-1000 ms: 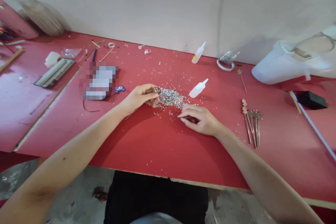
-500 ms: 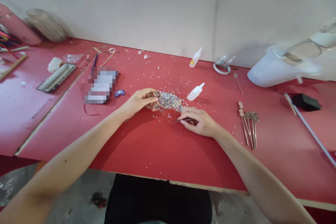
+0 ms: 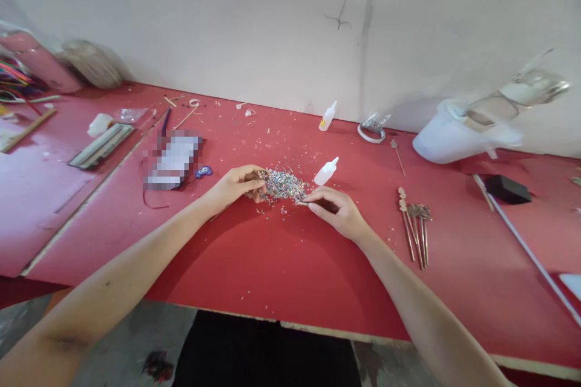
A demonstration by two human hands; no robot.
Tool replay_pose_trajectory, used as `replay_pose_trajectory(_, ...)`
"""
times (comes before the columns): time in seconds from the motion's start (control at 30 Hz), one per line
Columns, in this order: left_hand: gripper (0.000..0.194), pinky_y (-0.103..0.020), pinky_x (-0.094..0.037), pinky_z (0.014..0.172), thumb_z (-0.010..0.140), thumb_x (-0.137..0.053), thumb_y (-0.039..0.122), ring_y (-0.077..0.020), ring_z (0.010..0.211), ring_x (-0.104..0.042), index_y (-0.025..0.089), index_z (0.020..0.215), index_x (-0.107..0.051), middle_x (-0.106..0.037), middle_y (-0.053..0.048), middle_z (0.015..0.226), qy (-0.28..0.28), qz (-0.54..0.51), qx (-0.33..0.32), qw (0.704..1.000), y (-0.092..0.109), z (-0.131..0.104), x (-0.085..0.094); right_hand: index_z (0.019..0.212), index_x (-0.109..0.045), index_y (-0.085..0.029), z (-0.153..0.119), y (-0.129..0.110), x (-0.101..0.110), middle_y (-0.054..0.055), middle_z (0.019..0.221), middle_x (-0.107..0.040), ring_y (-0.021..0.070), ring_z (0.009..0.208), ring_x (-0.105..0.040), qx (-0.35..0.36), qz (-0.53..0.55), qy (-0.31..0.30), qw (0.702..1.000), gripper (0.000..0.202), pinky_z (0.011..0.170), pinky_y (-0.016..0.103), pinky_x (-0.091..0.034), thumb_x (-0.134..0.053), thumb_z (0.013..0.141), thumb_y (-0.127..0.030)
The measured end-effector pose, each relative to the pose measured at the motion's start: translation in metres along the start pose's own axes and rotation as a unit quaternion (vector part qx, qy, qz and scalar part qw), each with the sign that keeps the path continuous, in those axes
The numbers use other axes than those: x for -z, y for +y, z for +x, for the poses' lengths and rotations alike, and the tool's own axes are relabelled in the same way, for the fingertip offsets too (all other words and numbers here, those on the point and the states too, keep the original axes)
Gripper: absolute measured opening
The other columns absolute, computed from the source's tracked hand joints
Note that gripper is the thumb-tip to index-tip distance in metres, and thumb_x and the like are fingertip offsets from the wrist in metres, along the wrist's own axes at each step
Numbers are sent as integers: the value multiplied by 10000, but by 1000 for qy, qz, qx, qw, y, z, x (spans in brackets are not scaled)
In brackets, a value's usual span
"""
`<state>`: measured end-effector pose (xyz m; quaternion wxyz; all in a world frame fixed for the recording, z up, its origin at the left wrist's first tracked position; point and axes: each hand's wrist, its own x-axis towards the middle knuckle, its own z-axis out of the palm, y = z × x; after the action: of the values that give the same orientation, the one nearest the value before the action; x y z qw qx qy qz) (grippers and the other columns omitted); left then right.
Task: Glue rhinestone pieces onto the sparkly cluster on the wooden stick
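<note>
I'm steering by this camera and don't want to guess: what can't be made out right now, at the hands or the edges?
All in the head view:
Thin stick: mostly hidden by the left hand holding it.
Thin tool: handle covered by the right hand; tip too small to read.
Glittery bits: too small to tell single shapes.
Pixelated item: blurring hides its detail.
White object: cut off by the right edge.

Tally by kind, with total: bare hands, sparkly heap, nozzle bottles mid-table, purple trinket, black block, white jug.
Hands: 2
Sparkly heap: 1
Nozzle bottles: 2
Purple trinket: 1
Black block: 1
White jug: 1
Total: 8
</note>
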<state>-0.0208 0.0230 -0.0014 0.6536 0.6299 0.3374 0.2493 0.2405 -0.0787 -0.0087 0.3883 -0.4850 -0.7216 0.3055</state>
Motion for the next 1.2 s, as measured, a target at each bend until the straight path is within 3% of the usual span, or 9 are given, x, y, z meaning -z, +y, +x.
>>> replay_pose_trajectory(0.13,202,-249,-503,591,824,-634,256,-110,570,-630,135,979,-587,-675,-26,771,5,-13,-16,1000,-2,-1,3,915,-675,-218,2,6,-4,38,858,-656,160,765,-611,-23,16,74,997,125,690,293,-484,-601,875,-311)
replay_pose_trajectory(0.23,212,-245,-508,595,822,-641,255,-119,583,-638,131,986,-592,-677,-25,714,21,-28,-18,999,-3,-4,1,915,-675,-216,2,9,-6,37,830,-645,157,718,-594,-41,31,95,994,145,639,285,-471,-602,871,-332)
replay_pose_trajectory(0.43,230,-240,-503,554,821,-641,258,-114,535,-619,133,1008,-591,-676,-23,673,93,-56,-13,994,2,-14,-26,889,-675,-210,4,5,-9,31,768,-641,150,658,-570,-37,-37,90,995,163,588,276,-437,-571,883,-335)
replay_pose_trajectory(0.6,194,-234,-496,538,822,-635,259,-112,525,-619,130,954,-579,-676,-26,673,73,-75,-14,994,9,-11,-50,886,-659,-213,3,8,-7,35,809,-651,155,717,-590,-18,-50,116,992,115,630,273,-454,-574,878,-290)
replay_pose_trajectory(0.77,154,-239,-503,543,831,-621,247,-110,515,-611,131,919,-570,-656,-12,642,50,-68,-65,994,8,9,-62,819,-610,-204,2,13,-2,24,769,-596,130,636,-528,5,-83,97,992,62,577,256,-424,-576,855,-242)
replay_pose_trajectory(0.97,145,-226,-487,497,849,-603,250,-94,457,-576,146,935,-550,-639,9,617,52,-74,-102,991,-3,10,-59,835,-610,-205,4,12,-5,24,778,-585,120,616,-517,1,-120,95,988,59,566,247,-423,-565,858,-235)
replay_pose_trajectory(1.2,117,-226,-467,471,845,-595,242,-78,427,-541,147,902,-556,-635,8,635,97,-81,-115,985,-1,2,-44,892,-615,-219,-23,13,10,36,856,-599,120,634,-526,-7,-152,65,986,65,567,252,-423,-552,882,-232)
